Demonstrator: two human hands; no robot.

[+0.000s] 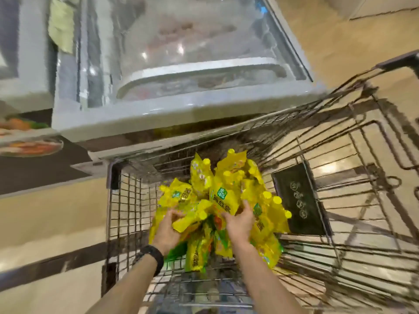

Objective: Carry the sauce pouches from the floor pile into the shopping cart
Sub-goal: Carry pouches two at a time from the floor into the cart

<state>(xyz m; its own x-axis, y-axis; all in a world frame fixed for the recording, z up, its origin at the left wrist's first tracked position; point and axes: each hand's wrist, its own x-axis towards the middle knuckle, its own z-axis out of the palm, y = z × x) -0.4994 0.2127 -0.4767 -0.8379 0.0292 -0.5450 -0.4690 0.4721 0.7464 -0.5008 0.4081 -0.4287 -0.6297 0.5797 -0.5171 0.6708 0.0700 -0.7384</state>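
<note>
A person's left grip (166, 230) and right grip (240, 223), fingers curled, both clutch a bundle of yellow sauce pouches (223, 193) inside the wire shopping cart (127, 200) beside a glass-topped freezer (181, 64).

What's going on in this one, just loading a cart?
Yes. A person holds a bunch of yellow sauce pouches inside a wire shopping cart that stands against a glass-topped freezer. The left hand and the right hand each grip pouches in the bunch. Whether the bunch already rests on the cart's bottom cannot be told.
</note>
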